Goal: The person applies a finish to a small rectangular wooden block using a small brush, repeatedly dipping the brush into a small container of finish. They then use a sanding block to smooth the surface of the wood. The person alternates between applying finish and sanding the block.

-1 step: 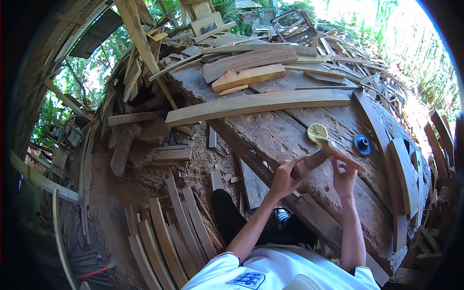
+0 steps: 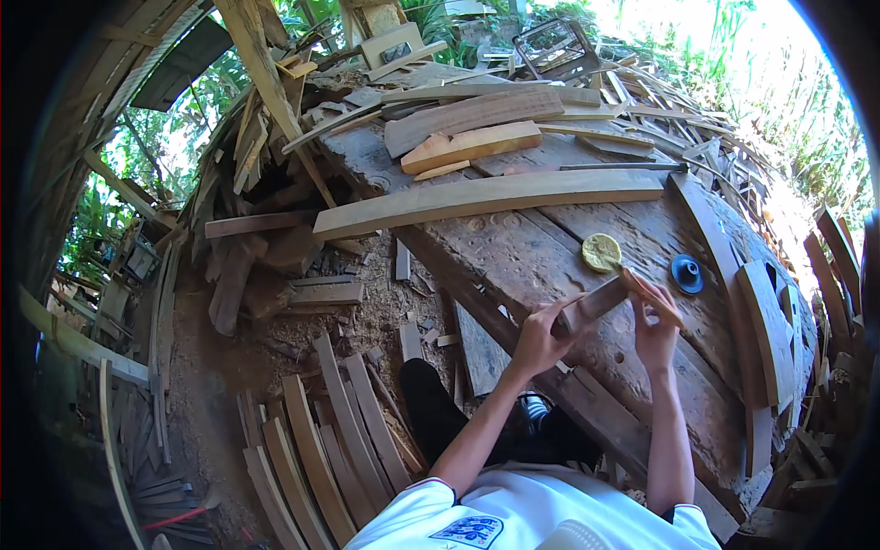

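My left hand (image 2: 539,339) grips a short brown wood block (image 2: 598,304), held at a slant over the plank workbench (image 2: 541,266). Pinched in my right hand (image 2: 655,341) is a thin, flat orange-brown wood strip (image 2: 656,297). The strip's far end meets or overlaps the block's far end; whether they touch I cannot tell. Just beyond them a round yellow disc-shaped thing (image 2: 601,252) lies on the bench, perhaps a filled tin or lid. To its right sits a dark round lid-like piece (image 2: 687,274) with a raised centre.
A long pale curved board (image 2: 486,203) crosses the bench, with shorter offcuts (image 2: 472,147) behind it. Curved boards (image 2: 765,330) line the right edge. Several curved slats (image 2: 316,449) stand at lower left, above a floor strewn with shavings (image 2: 376,275).
My right hand has turned the wood strip, and its far end has drawn back from the yellow disc toward the block. My left hand and the block have barely shifted.
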`<state>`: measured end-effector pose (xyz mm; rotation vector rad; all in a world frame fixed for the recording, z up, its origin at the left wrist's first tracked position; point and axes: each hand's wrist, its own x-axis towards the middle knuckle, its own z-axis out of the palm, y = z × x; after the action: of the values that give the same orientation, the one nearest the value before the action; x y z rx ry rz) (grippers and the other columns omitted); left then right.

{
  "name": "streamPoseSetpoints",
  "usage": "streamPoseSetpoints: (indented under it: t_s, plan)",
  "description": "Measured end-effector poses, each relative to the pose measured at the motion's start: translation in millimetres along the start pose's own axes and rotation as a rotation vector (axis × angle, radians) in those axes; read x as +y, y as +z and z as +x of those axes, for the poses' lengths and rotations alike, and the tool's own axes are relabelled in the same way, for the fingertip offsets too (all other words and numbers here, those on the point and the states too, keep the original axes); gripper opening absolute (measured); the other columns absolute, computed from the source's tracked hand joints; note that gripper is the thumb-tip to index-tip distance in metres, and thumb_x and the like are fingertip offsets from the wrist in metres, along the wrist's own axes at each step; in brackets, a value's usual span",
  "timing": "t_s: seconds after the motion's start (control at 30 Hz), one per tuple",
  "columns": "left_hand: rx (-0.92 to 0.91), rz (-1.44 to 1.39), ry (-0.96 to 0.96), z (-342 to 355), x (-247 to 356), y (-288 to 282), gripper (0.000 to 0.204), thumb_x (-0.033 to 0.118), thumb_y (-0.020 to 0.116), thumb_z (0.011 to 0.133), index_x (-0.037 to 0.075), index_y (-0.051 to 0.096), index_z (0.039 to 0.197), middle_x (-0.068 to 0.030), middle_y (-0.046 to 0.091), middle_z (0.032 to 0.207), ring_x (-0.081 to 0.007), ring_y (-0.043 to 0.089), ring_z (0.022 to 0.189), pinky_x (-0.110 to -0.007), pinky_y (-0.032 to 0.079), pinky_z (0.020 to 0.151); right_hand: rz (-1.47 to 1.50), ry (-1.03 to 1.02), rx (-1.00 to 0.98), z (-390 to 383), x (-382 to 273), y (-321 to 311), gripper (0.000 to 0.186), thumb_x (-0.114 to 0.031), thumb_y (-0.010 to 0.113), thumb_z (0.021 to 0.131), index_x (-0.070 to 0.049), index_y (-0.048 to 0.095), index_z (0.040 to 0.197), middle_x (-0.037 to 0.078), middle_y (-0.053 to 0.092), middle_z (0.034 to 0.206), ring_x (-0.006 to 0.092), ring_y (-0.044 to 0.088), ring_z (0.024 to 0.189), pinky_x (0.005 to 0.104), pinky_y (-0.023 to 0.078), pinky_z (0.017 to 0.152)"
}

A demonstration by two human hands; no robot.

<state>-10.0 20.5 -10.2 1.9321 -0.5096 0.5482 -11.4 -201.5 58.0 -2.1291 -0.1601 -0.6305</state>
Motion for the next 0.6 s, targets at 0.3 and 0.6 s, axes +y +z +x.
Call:
streamPoseSetpoints:
  t_s: [0.3,0.6]
  plan:
    - [-0.118,-0.042,-0.183,-6,-1,-1,0.057,0.027,0.088,0.09,0.006,0.067,0.138,-0.0192,0.077,0.113,-0.0366,0.077,0.1,-0.044,0.058,0.088,0.292,-0.066,-0.291,-13,-8,11,0.029,-0.001,0.072,0.098,-0.006,0.076,0.127,0.011,0.075,0.113,0.0191,0.071,0.088,0.0339,0.055,0.07]
    - [-0.021,-0.016,-0.023,0,5,-2,0.058,0.024,0.089,0.088,0.007,0.067,0.139,-0.02,0.075,0.125,-0.0383,0.074,0.112,-0.044,0.058,0.096,-0.063,-0.062,-0.035,-1,8,-1,0.024,-0.003,0.067,0.101,-0.003,0.077,0.123,0.013,0.077,0.102,0.0241,0.073,0.091,0.0366,0.056,0.078]
